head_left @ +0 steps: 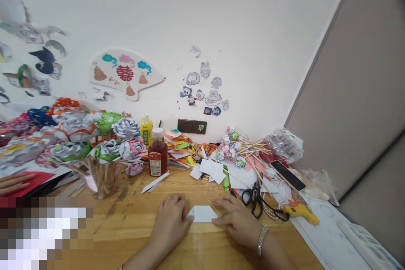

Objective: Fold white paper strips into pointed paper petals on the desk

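Observation:
A small piece of folded white paper lies on the wooden table in front of me, with slanted corners at its upper edge. At its left end, my left hand grips it between thumb and curled fingers. The thumb and fingers of my right hand hold the opposite end, and a bracelet sits on that wrist. Black-handled scissors lie just beyond my right hand. Two white paper strips rest on the table past my left hand.
Paper flowers stand in a clear cup at left. A red-brown bottle stands beside them. Paper scraps, a phone and a yellow glue gun lie at right. Another person's hand rests at far left.

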`<state>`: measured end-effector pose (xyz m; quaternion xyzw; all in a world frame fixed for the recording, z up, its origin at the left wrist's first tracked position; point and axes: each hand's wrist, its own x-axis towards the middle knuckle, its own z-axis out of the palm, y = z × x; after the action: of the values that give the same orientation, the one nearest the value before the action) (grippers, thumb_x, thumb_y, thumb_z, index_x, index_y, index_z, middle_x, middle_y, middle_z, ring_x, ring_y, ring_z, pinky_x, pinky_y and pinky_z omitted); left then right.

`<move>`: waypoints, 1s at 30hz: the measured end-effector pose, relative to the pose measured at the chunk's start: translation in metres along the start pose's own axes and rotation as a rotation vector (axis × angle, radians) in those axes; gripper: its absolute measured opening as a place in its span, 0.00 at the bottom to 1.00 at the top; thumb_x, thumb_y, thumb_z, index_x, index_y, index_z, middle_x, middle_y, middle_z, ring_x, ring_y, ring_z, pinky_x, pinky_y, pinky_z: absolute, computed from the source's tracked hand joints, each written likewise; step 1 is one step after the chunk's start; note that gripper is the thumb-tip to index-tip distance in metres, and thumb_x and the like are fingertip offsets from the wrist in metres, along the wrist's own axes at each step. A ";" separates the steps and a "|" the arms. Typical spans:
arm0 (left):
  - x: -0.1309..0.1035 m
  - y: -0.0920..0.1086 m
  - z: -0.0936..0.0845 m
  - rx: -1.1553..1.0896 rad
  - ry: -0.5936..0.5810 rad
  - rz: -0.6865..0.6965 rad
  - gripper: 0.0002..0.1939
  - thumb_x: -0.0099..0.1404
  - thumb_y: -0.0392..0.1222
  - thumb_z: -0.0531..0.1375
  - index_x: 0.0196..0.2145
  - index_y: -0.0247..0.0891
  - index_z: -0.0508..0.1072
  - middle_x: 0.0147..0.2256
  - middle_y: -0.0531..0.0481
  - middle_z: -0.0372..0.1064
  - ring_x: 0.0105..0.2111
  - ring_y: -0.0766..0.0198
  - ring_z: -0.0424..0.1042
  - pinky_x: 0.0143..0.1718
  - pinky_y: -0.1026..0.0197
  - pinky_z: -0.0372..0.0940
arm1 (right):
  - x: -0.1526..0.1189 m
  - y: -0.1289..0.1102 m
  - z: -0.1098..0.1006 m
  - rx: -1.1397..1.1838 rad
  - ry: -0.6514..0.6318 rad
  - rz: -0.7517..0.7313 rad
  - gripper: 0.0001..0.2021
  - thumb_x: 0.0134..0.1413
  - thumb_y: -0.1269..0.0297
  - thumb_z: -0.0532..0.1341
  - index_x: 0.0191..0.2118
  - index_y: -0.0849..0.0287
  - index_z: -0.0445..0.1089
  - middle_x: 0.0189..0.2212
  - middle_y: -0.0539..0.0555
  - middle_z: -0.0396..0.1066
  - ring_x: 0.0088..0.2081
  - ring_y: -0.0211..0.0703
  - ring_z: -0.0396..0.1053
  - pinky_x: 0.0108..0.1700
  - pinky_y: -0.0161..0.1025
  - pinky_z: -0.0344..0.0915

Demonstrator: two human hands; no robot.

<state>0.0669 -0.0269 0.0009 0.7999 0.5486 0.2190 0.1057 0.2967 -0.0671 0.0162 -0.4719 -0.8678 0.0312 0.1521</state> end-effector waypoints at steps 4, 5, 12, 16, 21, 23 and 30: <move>0.002 -0.004 -0.002 0.007 -0.001 -0.017 0.05 0.50 0.39 0.60 0.23 0.39 0.66 0.34 0.50 0.65 0.40 0.57 0.63 0.40 0.60 0.54 | 0.001 -0.002 0.001 0.047 -0.012 0.017 0.13 0.57 0.69 0.56 0.41 0.45 0.75 0.51 0.50 0.66 0.51 0.46 0.59 0.53 0.45 0.56; 0.002 -0.004 -0.003 0.012 0.001 -0.013 0.05 0.50 0.39 0.61 0.24 0.39 0.66 0.35 0.50 0.65 0.40 0.57 0.63 0.40 0.60 0.55 | 0.002 -0.003 0.002 0.057 -0.017 0.021 0.13 0.57 0.69 0.56 0.41 0.46 0.75 0.51 0.51 0.66 0.51 0.46 0.59 0.53 0.46 0.56; -0.001 -0.003 -0.007 0.095 0.052 0.014 0.06 0.53 0.40 0.60 0.31 0.38 0.69 0.39 0.46 0.66 0.43 0.53 0.63 0.44 0.55 0.56 | 0.002 -0.020 0.000 0.120 -0.065 0.000 0.12 0.56 0.69 0.56 0.41 0.51 0.75 0.54 0.53 0.64 0.52 0.48 0.58 0.53 0.46 0.55; -0.003 -0.005 0.001 0.218 0.166 0.083 0.09 0.57 0.39 0.57 0.37 0.36 0.70 0.45 0.41 0.66 0.49 0.49 0.60 0.49 0.50 0.54 | 0.001 -0.027 0.001 0.208 -0.162 -0.047 0.11 0.52 0.64 0.61 0.42 0.50 0.74 0.61 0.52 0.52 0.59 0.52 0.49 0.59 0.48 0.46; -0.002 -0.013 0.015 0.199 0.193 0.145 0.12 0.57 0.38 0.59 0.40 0.37 0.70 0.45 0.41 0.67 0.49 0.49 0.61 0.49 0.48 0.56 | 0.008 -0.038 0.014 0.222 -0.236 -0.157 0.21 0.52 0.50 0.60 0.50 0.51 0.69 0.63 0.56 0.46 0.59 0.56 0.48 0.58 0.50 0.47; 0.000 -0.018 0.020 0.158 0.185 0.177 0.15 0.56 0.41 0.61 0.42 0.38 0.69 0.46 0.41 0.66 0.50 0.48 0.61 0.50 0.47 0.56 | 0.012 -0.043 0.016 0.218 -0.181 -0.197 0.20 0.53 0.50 0.58 0.50 0.51 0.68 0.61 0.57 0.51 0.57 0.54 0.52 0.57 0.49 0.50; 0.005 -0.025 0.022 0.059 0.060 0.293 0.31 0.48 0.53 0.67 0.47 0.37 0.66 0.50 0.37 0.64 0.53 0.43 0.58 0.52 0.43 0.55 | 0.014 -0.034 0.015 0.230 0.079 -0.117 0.18 0.58 0.75 0.50 0.50 0.53 0.67 0.50 0.53 0.68 0.51 0.43 0.60 0.54 0.41 0.55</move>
<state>0.0577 -0.0117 -0.0280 0.8674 0.4350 0.2395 0.0327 0.2573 -0.0729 0.0122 -0.4007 -0.8780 0.1028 0.2409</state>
